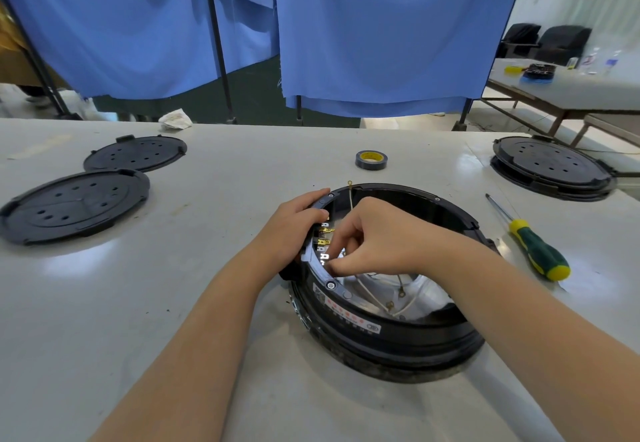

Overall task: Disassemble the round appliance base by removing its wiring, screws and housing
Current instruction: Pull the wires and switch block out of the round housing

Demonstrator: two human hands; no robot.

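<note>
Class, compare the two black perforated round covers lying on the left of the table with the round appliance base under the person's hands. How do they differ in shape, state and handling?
The two covers are flat discs; the appliance base is a deep ring. The covers are closed apart from small holes; the base is open, showing wires and metal inside. The covers lie untouched, while the left hand grips the base's rim and the right hand works inside. All are black, round and on the table.
</note>
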